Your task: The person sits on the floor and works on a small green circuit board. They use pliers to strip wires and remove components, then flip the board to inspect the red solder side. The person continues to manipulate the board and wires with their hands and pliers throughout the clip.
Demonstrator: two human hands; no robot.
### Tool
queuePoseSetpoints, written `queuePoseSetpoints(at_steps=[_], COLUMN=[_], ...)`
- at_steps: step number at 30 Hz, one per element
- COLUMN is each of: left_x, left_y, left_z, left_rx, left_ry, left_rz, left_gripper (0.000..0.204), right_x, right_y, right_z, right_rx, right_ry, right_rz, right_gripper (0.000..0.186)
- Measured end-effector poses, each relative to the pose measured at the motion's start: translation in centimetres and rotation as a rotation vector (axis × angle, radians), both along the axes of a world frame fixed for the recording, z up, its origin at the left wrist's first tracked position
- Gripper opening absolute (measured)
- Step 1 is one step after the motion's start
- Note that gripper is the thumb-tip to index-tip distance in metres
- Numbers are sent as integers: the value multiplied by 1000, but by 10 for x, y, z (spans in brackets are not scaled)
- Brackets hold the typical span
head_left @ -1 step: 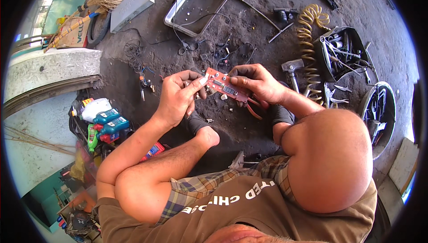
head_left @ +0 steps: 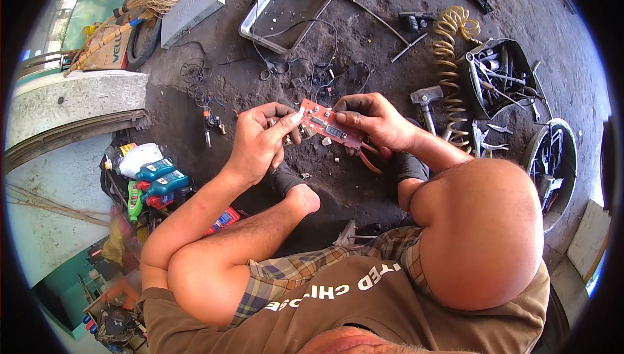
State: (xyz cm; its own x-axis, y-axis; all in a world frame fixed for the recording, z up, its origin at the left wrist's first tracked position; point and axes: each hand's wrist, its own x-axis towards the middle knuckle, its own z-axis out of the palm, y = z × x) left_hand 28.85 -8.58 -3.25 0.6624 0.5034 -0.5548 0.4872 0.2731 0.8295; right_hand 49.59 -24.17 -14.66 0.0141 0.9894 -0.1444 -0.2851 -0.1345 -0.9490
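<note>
Between my two hands is a small red circuit board [head_left: 318, 120] with a little dark display and several metal parts on it. My left hand [head_left: 263, 136] pinches its left end, thumb on top. The right end is gripped by my right hand [head_left: 377, 122], its thumb resting on the upper edge. An orange-red curved handle [head_left: 370, 161] sticks out below my right hand; the rest of that tool is hidden, and I cannot tell whether the hand holds it too. Under the board, small loose bits lie on the dark ground.
A metal tray [head_left: 246, 27], tangled black wires [head_left: 195, 71] and a grey box [head_left: 195, 8] lie ahead. To the right are a hammer [head_left: 426, 96], a coiled yellow hose [head_left: 447, 48], pliers [head_left: 480, 138] and a tool-filled container [head_left: 469, 71]. Several bottles [head_left: 166, 182] stand at left.
</note>
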Motion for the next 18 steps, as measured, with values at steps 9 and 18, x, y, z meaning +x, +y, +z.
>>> queuePoseSetpoints(at_steps=[9,18], left_x=[-2,-8], left_y=[0,2], left_z=[-9,-10], left_rx=[86,68], left_ry=[-121,-89], left_rz=[41,42], left_gripper=[20,18], right_x=[0,-2], right_y=[0,0], right_z=[12,6], right_rx=[-308,-360], right_ry=[542,649], right_rz=[51,71], right_gripper=[55,55])
